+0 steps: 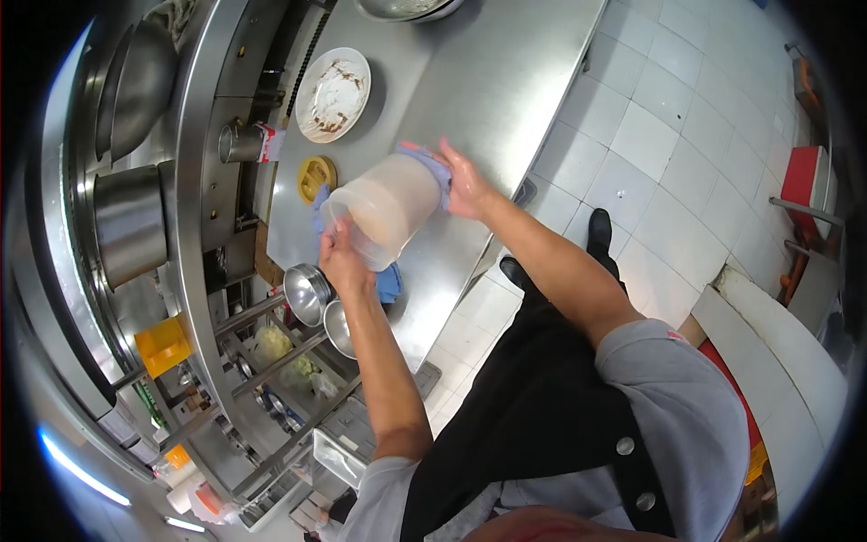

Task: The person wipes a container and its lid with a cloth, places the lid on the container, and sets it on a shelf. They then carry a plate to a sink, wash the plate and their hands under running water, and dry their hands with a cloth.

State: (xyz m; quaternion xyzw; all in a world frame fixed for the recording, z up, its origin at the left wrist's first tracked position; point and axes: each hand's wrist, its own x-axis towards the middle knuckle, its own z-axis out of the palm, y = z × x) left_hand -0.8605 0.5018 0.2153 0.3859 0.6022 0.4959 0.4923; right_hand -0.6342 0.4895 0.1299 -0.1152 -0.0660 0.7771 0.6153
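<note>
A translucent plastic container (397,194) lies tilted on its side above the steel table, its open mouth toward the lower left. My left hand (343,260) grips its rim, with the fingers partly inside the mouth. At the opposite end, my right hand (465,183) presses a blue cloth (430,168) against the container's base. Another blue cloth (389,284) rests on the table beneath the mouth. Close by is a round yellow lid (316,179). Metal bowls (307,294) sit near my left wrist.
The steel table (488,81) carries a white bowl with residue (333,96) and a metal bowl (406,7) at the far end. Shelving on the left holds a large steel pot (131,224) and a yellow container (163,347). White floor tiles (646,135) lie to the right.
</note>
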